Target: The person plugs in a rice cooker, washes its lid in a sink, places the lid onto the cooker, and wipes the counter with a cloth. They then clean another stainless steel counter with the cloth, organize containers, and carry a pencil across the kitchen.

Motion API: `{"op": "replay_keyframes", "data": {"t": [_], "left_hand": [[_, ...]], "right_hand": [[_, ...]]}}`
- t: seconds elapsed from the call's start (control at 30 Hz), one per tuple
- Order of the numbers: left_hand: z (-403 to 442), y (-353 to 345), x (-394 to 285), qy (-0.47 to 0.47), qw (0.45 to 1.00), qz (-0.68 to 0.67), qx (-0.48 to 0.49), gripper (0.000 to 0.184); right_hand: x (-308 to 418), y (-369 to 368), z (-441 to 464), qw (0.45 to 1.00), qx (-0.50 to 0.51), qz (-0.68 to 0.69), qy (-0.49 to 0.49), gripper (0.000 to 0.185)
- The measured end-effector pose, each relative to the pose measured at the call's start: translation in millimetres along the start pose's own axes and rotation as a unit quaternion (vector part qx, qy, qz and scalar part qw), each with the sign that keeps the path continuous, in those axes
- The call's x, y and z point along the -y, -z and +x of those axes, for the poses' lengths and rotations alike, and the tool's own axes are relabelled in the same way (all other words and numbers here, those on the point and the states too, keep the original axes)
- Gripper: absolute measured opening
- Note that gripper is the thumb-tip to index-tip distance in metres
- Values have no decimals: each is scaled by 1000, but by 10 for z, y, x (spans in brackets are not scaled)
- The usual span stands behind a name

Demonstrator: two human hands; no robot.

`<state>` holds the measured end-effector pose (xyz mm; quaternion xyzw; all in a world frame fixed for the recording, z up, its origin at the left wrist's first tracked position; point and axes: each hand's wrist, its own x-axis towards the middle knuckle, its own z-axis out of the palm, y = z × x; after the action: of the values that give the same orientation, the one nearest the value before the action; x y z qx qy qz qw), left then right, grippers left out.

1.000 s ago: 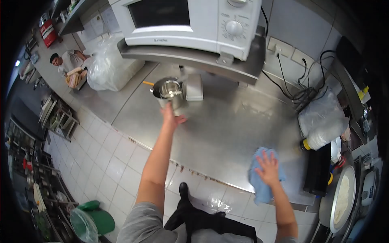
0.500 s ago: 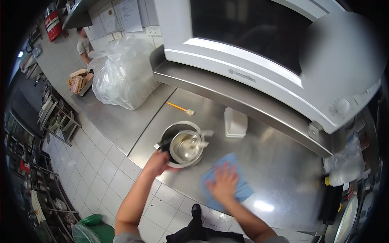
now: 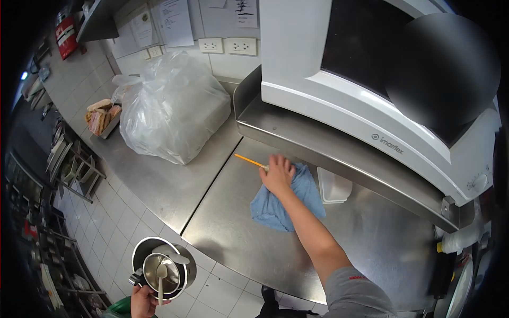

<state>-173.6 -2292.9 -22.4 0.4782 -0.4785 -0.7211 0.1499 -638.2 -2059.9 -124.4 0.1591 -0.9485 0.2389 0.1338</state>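
My left hand grips the handle of a metal pot, holding it over the floor beyond the counter edge. Inside the pot sit a smaller metal pot and light-coloured spoons. My right hand presses on a blue cloth on the steel counter, fingers bent over its upper edge. Close to those fingertips lies a thin orange-handled utensil; its pale head is partly hidden by my hand. Just right of the cloth stands a white plastic container.
A steel shelf carrying a white oven runs along the counter's back. A large clear plastic bag stands on the left counter, near a tray of packaged food. A bottle is at the far right.
My left hand has lifted the pot off the counter and carried it left and toward me. My right hand has slid the blue cloth away from me, up to the orange-handled utensil.
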Motion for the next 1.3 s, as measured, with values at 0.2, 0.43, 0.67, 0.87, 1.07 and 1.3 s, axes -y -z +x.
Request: {"op": "replay_keyframes", "data": {"t": [0.2, 0.43, 0.67, 0.87, 1.07, 1.3], "left_hand": [[378, -524, 115, 33, 974, 193, 110, 24], [721, -2007, 464, 61, 980, -97, 163, 51], [-811, -2911, 1221, 16, 880, -81, 467, 46], [-661, -2689, 765, -174, 951, -157, 201, 48], [501, -2575, 387, -130, 989, 51, -43, 49], [1153, -2485, 179, -21, 990, 35, 133, 37]], "right_hand": [[7, -9, -165, 999, -23, 22, 39, 23], [-273, 1502, -1540, 926, 62, 371, 16, 22], [-153, 2020, -2634, 894, 192, 395, 88, 25], [-344, 1854, -2295, 867, 278, 364, 198, 31], [-344, 831, -1188, 983, 164, 50, -65, 74], [-89, 41, 78, 981, 174, -77, -36, 83]]}}
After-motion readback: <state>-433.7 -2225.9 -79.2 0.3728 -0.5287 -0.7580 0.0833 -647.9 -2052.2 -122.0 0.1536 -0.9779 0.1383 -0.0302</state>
